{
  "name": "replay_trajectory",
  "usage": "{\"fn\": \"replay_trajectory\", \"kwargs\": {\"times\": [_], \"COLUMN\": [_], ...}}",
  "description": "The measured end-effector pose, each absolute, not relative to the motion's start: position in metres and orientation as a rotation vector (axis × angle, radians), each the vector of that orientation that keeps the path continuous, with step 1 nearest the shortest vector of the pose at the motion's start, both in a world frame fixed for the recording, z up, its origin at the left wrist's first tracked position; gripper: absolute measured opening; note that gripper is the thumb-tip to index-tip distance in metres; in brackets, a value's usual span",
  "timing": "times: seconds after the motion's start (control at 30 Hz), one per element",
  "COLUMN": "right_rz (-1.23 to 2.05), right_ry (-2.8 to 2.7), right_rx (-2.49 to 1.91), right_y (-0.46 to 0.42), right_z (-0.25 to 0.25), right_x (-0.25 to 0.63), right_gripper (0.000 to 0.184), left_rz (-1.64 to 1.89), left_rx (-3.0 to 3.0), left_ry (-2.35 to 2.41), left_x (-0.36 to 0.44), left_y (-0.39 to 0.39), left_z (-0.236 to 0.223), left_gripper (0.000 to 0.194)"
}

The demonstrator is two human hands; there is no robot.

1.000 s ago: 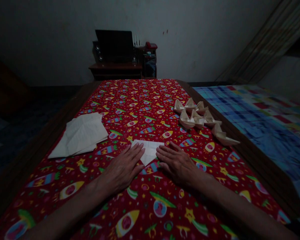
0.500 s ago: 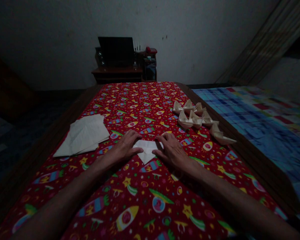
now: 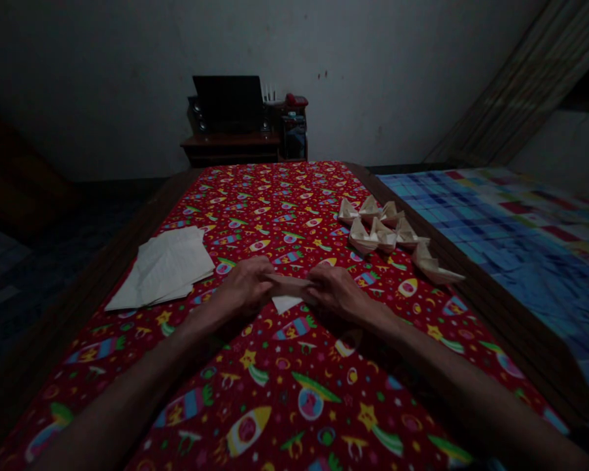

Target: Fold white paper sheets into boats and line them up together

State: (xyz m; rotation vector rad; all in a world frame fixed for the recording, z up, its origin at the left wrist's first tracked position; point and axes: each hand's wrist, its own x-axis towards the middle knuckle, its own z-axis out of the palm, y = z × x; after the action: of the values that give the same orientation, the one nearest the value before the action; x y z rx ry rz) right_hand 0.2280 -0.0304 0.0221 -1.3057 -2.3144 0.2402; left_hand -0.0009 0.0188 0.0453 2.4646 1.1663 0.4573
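A folded white paper (image 3: pixel 285 292) lies on the red rocket-print cloth (image 3: pixel 285 392) in front of me. My left hand (image 3: pixel 245 288) pinches its left side with curled fingers. My right hand (image 3: pixel 336 291) grips its right side the same way. The paper's far edge is lifted between the two hands, and its lower tip still rests on the cloth. Both forearms stretch across the near part of the table.
A stack of white paper sheets (image 3: pixel 164 268) lies to the left. Several folded paper boats (image 3: pixel 387 232) sit near the table's right edge. A blue checked bed (image 3: pixel 510 229) is on the right. A dark desk with a screen (image 3: pixel 235 118) stands at the far wall.
My hands went from lying flat beside the paper to curling onto it. They now pinch its sides and lift the far edge toward me.
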Motion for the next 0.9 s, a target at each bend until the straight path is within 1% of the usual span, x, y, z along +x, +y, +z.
{"fn": "replay_trajectory", "kwargs": {"times": [0.1, 0.17, 0.23, 0.33, 0.4, 0.47, 0.67, 0.83, 0.9], "right_rz": [-0.139, -0.358, -0.497, -0.571, -0.544, -0.461, -0.167, 0.264, 0.349], "right_ry": [-2.269, -2.318, -2.399, -2.491, -2.530, -2.558, -2.510, -2.273, -2.220], "right_rx": [-1.230, -1.141, -1.077, -1.069, -1.087, -1.103, -1.081, -1.242, -1.318], "right_y": [-0.031, -0.033, -0.036, -0.038, -0.039, -0.040, -0.046, -0.044, -0.040], "right_z": [0.034, 0.041, 0.042, 0.031, 0.019, 0.010, 0.004, 0.005, 0.006], "right_x": [0.223, 0.221, 0.220, 0.220, 0.221, 0.223, 0.233, 0.235, 0.234], "right_gripper": [0.021, 0.024, 0.024, 0.022, 0.019, 0.018, 0.021, 0.026, 0.025], "left_rz": [0.819, 0.990, 0.969, 0.696, 0.529, 0.493, 0.658, 0.805, 0.821], "left_rx": [2.682, 2.886, 3.063, 3.160, 3.106, 3.026, 2.778, 2.493, 2.425], "left_ry": [1.108, 1.097, 1.114, 1.107, 1.089, 1.097, 1.101, 1.120, 1.153], "left_x": [-0.003, -0.004, -0.005, -0.005, -0.006, -0.007, -0.011, -0.012, -0.012], "left_y": [0.007, 0.001, -0.005, -0.014, -0.020, -0.025, -0.026, -0.015, -0.012], "left_z": [0.054, 0.057, 0.055, 0.044, 0.033, 0.025, 0.014, 0.006, 0.006], "left_gripper": [0.010, 0.012, 0.012, 0.013, 0.015, 0.015, 0.013, 0.019, 0.021]}}
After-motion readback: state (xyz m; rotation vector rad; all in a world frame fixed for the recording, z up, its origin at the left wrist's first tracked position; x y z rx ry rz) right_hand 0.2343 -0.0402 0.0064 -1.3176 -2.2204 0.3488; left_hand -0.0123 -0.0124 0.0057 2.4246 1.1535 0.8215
